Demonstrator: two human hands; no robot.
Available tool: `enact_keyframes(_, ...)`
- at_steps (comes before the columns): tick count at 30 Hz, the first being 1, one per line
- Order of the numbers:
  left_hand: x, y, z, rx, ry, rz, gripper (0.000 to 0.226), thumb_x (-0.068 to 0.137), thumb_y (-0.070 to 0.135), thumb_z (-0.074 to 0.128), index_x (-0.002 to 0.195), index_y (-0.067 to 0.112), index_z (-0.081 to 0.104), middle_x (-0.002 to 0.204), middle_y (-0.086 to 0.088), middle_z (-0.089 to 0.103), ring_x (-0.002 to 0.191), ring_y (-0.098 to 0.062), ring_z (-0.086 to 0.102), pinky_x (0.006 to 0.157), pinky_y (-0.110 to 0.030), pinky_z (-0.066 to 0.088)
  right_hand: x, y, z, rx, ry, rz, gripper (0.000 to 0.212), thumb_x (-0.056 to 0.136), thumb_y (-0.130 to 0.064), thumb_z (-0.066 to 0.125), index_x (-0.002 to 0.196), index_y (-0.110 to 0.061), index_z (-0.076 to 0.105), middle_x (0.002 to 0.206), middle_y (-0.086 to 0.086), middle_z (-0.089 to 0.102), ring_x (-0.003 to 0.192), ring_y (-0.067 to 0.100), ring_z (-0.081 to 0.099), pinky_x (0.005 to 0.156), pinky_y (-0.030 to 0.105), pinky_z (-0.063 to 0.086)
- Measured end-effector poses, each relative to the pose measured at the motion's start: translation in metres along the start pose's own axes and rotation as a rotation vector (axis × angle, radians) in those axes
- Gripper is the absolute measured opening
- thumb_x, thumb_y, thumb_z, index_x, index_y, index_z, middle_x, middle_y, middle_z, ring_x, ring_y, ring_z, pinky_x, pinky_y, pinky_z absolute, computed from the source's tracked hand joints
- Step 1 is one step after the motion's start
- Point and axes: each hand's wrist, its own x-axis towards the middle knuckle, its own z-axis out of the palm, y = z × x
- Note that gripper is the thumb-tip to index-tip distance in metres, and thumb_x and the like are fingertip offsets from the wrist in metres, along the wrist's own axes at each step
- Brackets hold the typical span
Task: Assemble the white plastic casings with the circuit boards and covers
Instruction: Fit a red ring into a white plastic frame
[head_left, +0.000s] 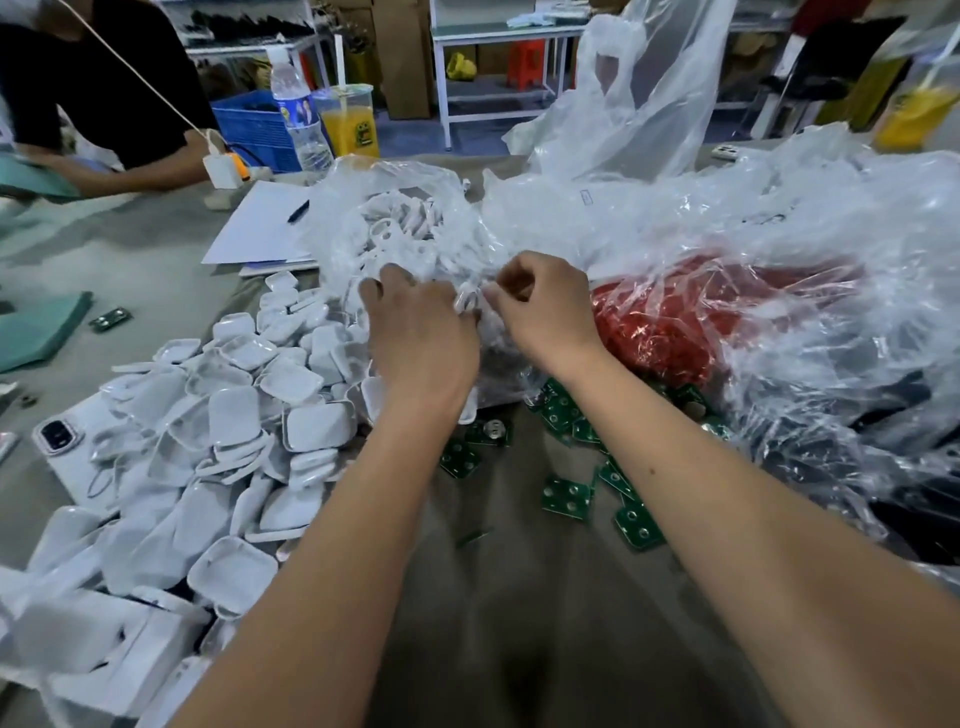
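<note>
We worked in a small assembly workshop: white casings (228, 415) lay heaped beside green circuit boards (566, 499), with metal-framed workbenches (498, 36) beyond that heap.

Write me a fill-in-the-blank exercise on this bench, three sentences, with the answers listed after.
1. The circuit boards scattered on the table are ____ in colour.
2. The heap of white casings lies on the person's ____ side.
3. The left hand and right hand meet at a small white part in front of a clear plastic ____ of white pieces.

Missing words: green; left; bag
</note>
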Motion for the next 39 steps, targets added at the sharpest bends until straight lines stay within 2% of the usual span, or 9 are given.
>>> enact_keyframes(6, -0.028, 0.024, -0.015, -0.001, 0.129, -0.02, 0.021, 0.095, 0.027, 0.06, 0.097, 0.021, 0.08, 0.156, -0.012, 0.032, 0.138, -0.041, 0.028, 0.104, -0.038, 0.034, -0.029, -0.014, -0.021, 0.206, -0.129, -0.079, 0.019, 0.102, -0.025, 0.067, 0.097, -0.012, 0.08, 0.088, -0.002, 0.077, 0.083, 0.009, 0.071, 0.08, 0.025, 0.054)
enact_keyframes(13, -0.065, 0.062, -0.031, -0.136, 0.1, 0.021, 0.023, 0.088, 0.029, 0.074, 0.11, 0.027, 0.078, 0.169, -0.01, 0.015, 0.151, -0.038, 0.017, 0.111, -0.054, 0.03, -0.056, -0.002, -0.066, 0.149, 0.11, -0.043, 0.031, 0.092, -0.035, 0.079, 0.069, -0.016, 0.071, 0.061, -0.01, 0.066, 0.055, 0.002, 0.058, 0.058, 0.02, 0.044)
enact_keyframes(17, -0.075, 0.079, -0.039, -0.243, 0.113, 0.127, 0.036, 0.078, 0.019, 0.079, 0.114, 0.021, 0.075, 0.147, -0.009, 0.046, 0.127, -0.036, 0.049, 0.093, -0.041, 0.044, -0.062, 0.017, -0.096, 0.162, 0.216, 0.165, 0.04, 0.092, -0.034, 0.078, 0.058, -0.017, 0.067, 0.051, -0.012, 0.062, 0.047, 0.002, 0.055, 0.054, 0.022, 0.042)
enact_keyframes(19, -0.078, 0.098, -0.039, -0.283, -0.046, 0.282, 0.038, 0.076, 0.013, 0.074, 0.113, 0.02, 0.072, 0.117, -0.006, 0.061, 0.106, -0.034, 0.061, 0.08, -0.039, 0.048, -0.067, 0.023, -0.109, 0.267, 0.193, 0.28, 0.046, 0.095, -0.033, 0.076, 0.054, -0.017, 0.061, 0.045, -0.013, 0.057, 0.042, -0.003, 0.05, 0.052, 0.025, 0.041)
enact_keyframes(22, -0.086, 0.127, -0.032, -0.287, -0.18, 0.41, 0.024, 0.077, 0.0, 0.064, 0.097, 0.013, 0.069, 0.084, -0.008, 0.065, 0.085, -0.037, 0.062, 0.063, -0.034, 0.036, -0.075, 0.031, -0.127, 0.346, 0.183, 0.367, 0.052, 0.099, -0.032, 0.071, 0.059, -0.001, 0.06, 0.073, 0.005, 0.073, 0.07, 0.0, 0.063, 0.072, 0.035, 0.053)
enact_keyframes(24, -0.09, 0.138, -0.024, -0.325, -0.211, 0.426, 0.023, 0.077, -0.006, 0.061, 0.091, 0.011, 0.067, 0.079, -0.009, 0.065, 0.081, -0.035, 0.061, 0.059, -0.033, 0.031, -0.083, 0.034, -0.146, 0.252, 0.14, 0.371, 0.053, 0.101, -0.033, 0.069, 0.062, 0.002, 0.063, 0.094, 0.007, 0.078, 0.096, 0.022, 0.073, 0.085, 0.046, 0.058)
enact_keyframes(28, -0.101, 0.15, -0.01, -0.541, -0.453, 0.438, 0.02, 0.092, 0.021, 0.073, 0.079, 0.019, 0.058, 0.068, 0.006, 0.058, 0.062, -0.012, 0.055, 0.052, -0.028, 0.035, -0.099, 0.031, -0.206, -0.123, -0.052, 0.314, 0.045, 0.1, -0.039, 0.069, 0.062, -0.013, 0.067, 0.052, -0.001, 0.066, 0.05, 0.017, 0.07, 0.056, 0.028, 0.057)
enact_keyframes(34, -0.12, 0.158, 0.005, -0.818, -0.562, 0.211, 0.023, 0.102, 0.029, 0.062, 0.09, 0.009, 0.063, 0.082, -0.013, 0.07, 0.075, -0.037, 0.07, 0.069, -0.055, 0.059, -0.11, 0.032, -0.263, -0.445, -0.617, 0.545, 0.01, 0.097, -0.006, 0.07, 0.089, -0.002, 0.076, 0.066, 0.008, 0.076, 0.057, 0.015, 0.075, 0.05, 0.024, 0.057)
enact_keyframes(39, -0.125, 0.171, 0.022, -0.831, -0.474, 0.064, 0.018, 0.102, 0.011, 0.052, 0.087, 0.006, 0.062, 0.08, -0.012, 0.066, 0.063, -0.024, 0.057, 0.052, -0.035, 0.045, -0.113, 0.049, -0.233, -0.563, -0.553, 0.514, 0.017, 0.092, -0.002, 0.076, 0.105, -0.004, 0.066, 0.077, 0.014, 0.075, 0.058, 0.021, 0.076, 0.058, 0.035, 0.065)
